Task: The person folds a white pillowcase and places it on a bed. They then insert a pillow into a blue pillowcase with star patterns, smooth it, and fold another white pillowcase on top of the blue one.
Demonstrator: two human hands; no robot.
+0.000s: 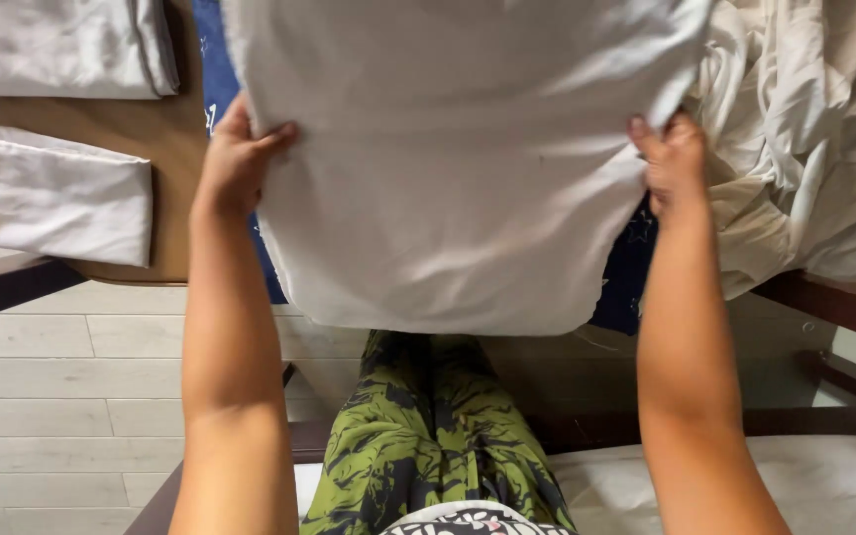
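A large white cloth (458,168) is held out flat in front of the body, stretched between the two hands so that it hangs smooth and wide. Its lower edge curves just above the knees, which are covered by green and black patterned trousers (428,436). The cloth is kept taut from side to side, which appears to be why few creases show across its middle; it seems to be gripped at matching heights so that the edges stay level.

The left hand (235,159) is closed on the left edge of the cloth: the thumb is laid over the front face and the other fingers are hidden behind the fabric, so the edge is pinched between them. The right hand (674,163) is closed on the right edge in the same way, with a fingertip showing on the front and the rest curled around the border. Neither hand is spread; both are clamped on the fabric.

Behind the cloth a dark blue fabric (215,69) with pale marks is partly seen on both sides. On the left, a wooden worktop (156,134) carries a small folded white cloth (61,198), laid square and apart from a larger folded white piece (61,45) at the top edge. On the right, a crumpled heap of white linen (804,149) is piled loosely, unfolded. Pale floorboards (52,396) and dark wooden rails (844,307) are seen below.
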